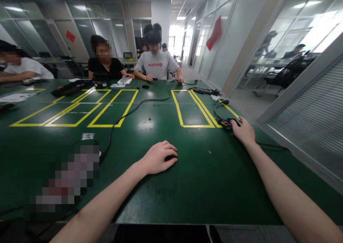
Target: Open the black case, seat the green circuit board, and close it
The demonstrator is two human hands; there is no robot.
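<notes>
My left hand (160, 157) lies on the green table (193, 189), fingers loosely curved and a little apart, with nothing visible in them. To the right, my right arm reaches out over the table. My right hand (244, 131) has its thumb and fingers closed around the right end of a small dark device (226, 124) with coloured bits on it. From that device a black cable (215, 109) loops up to a dark plug-like end (225, 102). My fingers partly hide the device, so its exact kind cannot be made out.
Yellow tape rectangles (197, 126) mark the table. A long black cable (139, 102) crosses it. At left lies a blurred-out object (69, 175) near a white label (88, 136). A folded black tripod-like item (205, 91) lies at the far right. Several people sit opposite, one in a grey shirt (158, 66).
</notes>
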